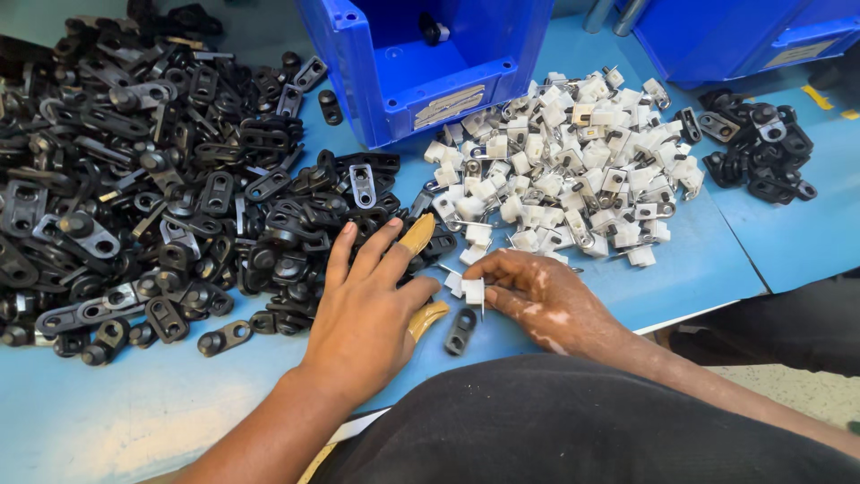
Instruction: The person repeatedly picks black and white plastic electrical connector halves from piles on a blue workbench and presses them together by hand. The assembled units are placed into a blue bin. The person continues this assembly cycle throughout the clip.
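Your left hand (365, 309) lies flat, palm down, fingers spread wide on the blue surface (134, 403) at the near edge of the big pile of black plastic brackets (161, 197). It grips nothing; the fingertips touch the closest black pieces. Two of its fingers wear tan finger covers (419, 235), one pointing up toward the piles, the other tucked low by the thumb side.

Your right hand (537, 300) is curled, fingers narrow, pinching a small white clip (472, 291) with a thin metal nail sticking down from it. A second white clip sits touching it on the left. The pinched clip is just beside your left hand, near the front of the surface.

One loose black bracket (461, 331) lies flat between both hands, just below the white clip, apart from the piles.

Behind your right hand is a heap of white clips with nails (573, 170), spread across the middle of the surface. A blue bin (430, 81) stands behind, between the black pile and the white heap, its open front facing you; a dark piece sits inside it. A second blue bin (735, 36) is at far right back. A smaller pile of black brackets (757, 148) lies on the right, well apart from the big one.

Dark clothing (573, 421) fills the bottom of the view.
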